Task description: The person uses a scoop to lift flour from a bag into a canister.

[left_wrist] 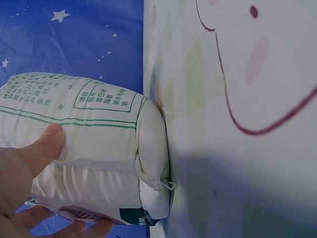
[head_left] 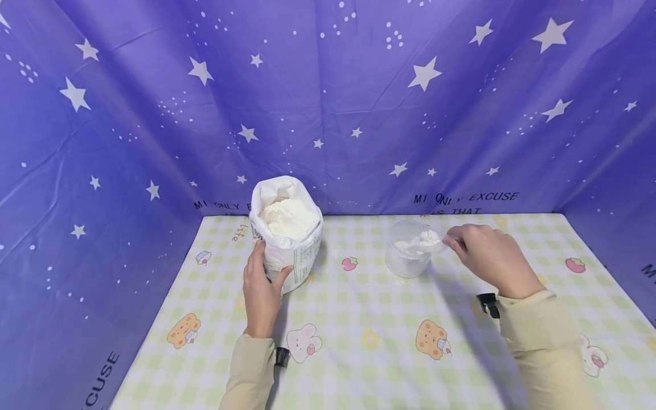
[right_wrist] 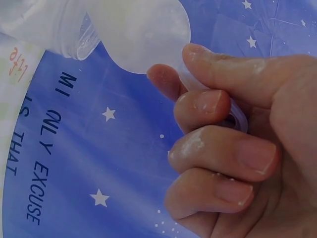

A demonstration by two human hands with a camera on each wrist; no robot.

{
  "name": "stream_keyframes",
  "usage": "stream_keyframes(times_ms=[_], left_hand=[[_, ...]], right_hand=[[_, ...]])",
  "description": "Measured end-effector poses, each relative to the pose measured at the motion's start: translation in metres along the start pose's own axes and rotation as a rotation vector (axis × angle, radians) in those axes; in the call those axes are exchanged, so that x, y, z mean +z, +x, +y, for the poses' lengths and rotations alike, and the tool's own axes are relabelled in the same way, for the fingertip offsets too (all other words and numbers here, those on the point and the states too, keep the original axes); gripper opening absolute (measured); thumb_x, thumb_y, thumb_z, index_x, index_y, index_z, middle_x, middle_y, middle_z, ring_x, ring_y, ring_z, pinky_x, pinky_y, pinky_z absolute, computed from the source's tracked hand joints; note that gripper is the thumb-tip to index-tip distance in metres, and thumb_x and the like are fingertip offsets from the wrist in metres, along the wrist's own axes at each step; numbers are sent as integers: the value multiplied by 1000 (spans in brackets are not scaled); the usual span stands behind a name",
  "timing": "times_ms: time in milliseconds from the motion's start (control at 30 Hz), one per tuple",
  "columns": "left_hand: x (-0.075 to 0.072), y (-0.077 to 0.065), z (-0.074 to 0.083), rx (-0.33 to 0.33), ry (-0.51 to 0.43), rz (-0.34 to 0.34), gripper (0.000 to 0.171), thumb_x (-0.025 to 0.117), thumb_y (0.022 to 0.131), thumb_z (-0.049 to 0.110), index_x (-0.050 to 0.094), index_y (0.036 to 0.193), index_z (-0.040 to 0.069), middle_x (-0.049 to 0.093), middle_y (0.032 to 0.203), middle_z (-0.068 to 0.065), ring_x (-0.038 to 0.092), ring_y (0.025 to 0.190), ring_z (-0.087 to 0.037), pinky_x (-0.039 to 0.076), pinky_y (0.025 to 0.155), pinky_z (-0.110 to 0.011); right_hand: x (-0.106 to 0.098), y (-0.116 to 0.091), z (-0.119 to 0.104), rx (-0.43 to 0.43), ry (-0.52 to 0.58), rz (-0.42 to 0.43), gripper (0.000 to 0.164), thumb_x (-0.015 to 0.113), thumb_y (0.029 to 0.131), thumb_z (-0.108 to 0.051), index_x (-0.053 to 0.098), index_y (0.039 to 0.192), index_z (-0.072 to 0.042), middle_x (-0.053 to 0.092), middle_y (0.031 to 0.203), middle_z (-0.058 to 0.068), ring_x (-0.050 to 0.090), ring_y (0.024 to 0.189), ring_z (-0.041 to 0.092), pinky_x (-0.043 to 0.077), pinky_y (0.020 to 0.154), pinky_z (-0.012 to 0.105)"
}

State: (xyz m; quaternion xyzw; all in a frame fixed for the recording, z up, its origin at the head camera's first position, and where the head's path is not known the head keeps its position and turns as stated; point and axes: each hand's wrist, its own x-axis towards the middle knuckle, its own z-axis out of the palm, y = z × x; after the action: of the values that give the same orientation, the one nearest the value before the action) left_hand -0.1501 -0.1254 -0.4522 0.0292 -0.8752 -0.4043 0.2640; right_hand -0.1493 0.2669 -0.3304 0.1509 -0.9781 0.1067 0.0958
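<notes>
A white woven bag of flour [head_left: 302,263] stands upright with its top rolled open, and pale flour [head_left: 287,217] shows almost up to the rim. My left hand [head_left: 262,293] grips its near left side. In the left wrist view the thumb [left_wrist: 47,144] presses below the green print, and the fingers curl round the other face. My right hand [head_left: 492,259] pinches the short handle of a translucent plastic scoop [right_wrist: 148,37] between thumb and forefinger, the other fingers curled. White powder sits around the scoop at the mouth of a clear plastic tub [head_left: 402,266]. Powder dusts the right fingers.
A checked tablecloth [head_left: 369,307] with cartoon prints covers the table. Right behind the bag and tub, a blue star-printed curtain [head_left: 359,102] rises at the table's back edge and wraps round both sides.
</notes>
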Motion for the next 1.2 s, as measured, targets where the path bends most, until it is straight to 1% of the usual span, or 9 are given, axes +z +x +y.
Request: stream_keyframes(times_ms=[100, 333, 533, 800, 1033, 1200], left_hand=[[0, 0, 0, -2, 0, -2, 79, 82, 80, 22, 43, 147, 6, 42, 154, -14, 41, 138, -36, 35, 115, -51], [0, 1, 0, 1, -1, 0, 78, 82, 80, 22, 43, 146, 6, 42, 154, -13, 41, 138, -36, 34, 116, -51], [0, 2, 0, 12, -7, 1, 77, 82, 80, 21, 43, 146, 6, 43, 153, -14, 42, 137, -36, 34, 116, -50], [-1, 1, 0, 12, 3, 1, 77, 81, 81, 20, 43, 146, 5, 43, 152, -14, 42, 137, -36, 34, 116, -50], [-1, 2, 1, -6, 14, -10, 78, 81, 81, 21, 42, 147, 7, 42, 153, -14, 41, 138, -36, 34, 116, -50], [-1, 2, 0, -17, 12, -16, 78, 81, 81, 21, 42, 147, 7, 42, 154, -13, 40, 139, -35, 33, 117, -50]], right_hand=[[-2, 1, 0, 0, -6, -11, 41, 59, 99, -18, 42, 62, -19, 32, 58, -5, 35, 55, 13, 28, 51, 28], [-6, 6, -1, 2, -24, -35, 38, 59, 99, -20, 46, 64, -20, 33, 59, -5, 37, 56, 14, 30, 51, 29], [-7, 7, -1, 3, -34, -38, 41, 60, 99, -20, 41, 62, -19, 31, 59, -4, 35, 55, 14, 28, 51, 29], [-9, 10, -3, -9, -48, -41, 39, 61, 98, -19, 44, 63, -19, 33, 59, -4, 37, 55, 15, 30, 51, 30], [-11, 12, -3, -10, -49, -74, 34, 61, 98, -18, 50, 66, -19, 33, 58, -3, 38, 56, 14, 30, 51, 30], [-11, 14, -2, -23, -65, -74, 39, 62, 97, -18, 42, 63, -18, 30, 58, -3, 36, 55, 14, 29, 51, 30]])
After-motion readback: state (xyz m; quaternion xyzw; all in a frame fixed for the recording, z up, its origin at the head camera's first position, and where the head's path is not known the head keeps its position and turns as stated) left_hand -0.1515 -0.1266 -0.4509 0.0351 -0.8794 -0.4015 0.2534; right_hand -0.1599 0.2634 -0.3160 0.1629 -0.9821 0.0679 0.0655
